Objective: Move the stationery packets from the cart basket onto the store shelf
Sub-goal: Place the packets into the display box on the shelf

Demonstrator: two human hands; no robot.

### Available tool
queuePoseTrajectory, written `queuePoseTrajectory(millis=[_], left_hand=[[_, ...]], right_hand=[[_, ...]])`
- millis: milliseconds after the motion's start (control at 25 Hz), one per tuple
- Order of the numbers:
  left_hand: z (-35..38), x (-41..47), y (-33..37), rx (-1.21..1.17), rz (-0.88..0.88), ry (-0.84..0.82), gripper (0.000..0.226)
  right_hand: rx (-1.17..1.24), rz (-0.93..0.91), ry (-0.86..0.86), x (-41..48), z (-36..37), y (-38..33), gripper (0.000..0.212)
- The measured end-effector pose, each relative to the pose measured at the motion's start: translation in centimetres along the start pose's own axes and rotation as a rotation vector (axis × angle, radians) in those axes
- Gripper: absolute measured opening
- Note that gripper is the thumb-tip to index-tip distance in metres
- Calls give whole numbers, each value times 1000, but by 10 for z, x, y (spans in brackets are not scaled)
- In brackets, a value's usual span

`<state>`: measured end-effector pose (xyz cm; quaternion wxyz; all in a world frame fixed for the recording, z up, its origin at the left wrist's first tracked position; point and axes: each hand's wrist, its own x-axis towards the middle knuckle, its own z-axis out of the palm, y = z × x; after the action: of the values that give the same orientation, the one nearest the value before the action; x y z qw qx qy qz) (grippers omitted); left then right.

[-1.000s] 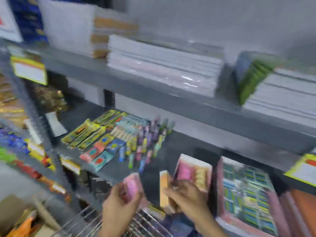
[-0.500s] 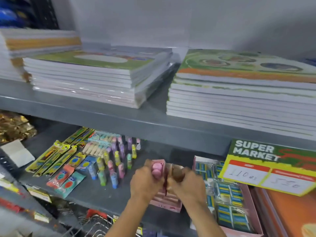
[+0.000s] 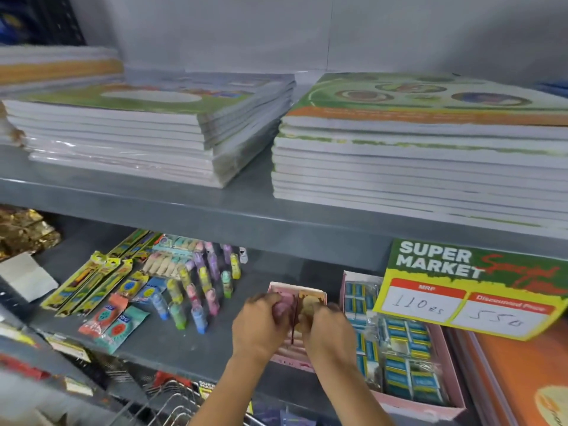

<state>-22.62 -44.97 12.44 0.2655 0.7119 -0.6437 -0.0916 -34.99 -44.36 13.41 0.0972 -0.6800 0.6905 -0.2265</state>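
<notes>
Left hand [image 3: 256, 329], right hand [image 3: 327, 332] each press packet into pink box [image 3: 295, 359] on shelf [image 3: 196, 348]

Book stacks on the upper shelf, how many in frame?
3. One at the far left edge, cropped; one left of centre, plastic-wrapped; one on the right. More may lie beyond the frame edges.
</notes>
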Motion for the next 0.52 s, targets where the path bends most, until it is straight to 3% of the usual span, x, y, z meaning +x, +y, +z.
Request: queuePoseTrajectory(millis=[320, 520], left_hand=[[0, 0, -4, -7, -9, 11, 27], [-33, -30, -28, -91, -102, 89, 47]], right_hand=[[-11, -35, -22, 1, -2, 0, 12], [-27, -281, 228, -11, -13, -17, 9]])
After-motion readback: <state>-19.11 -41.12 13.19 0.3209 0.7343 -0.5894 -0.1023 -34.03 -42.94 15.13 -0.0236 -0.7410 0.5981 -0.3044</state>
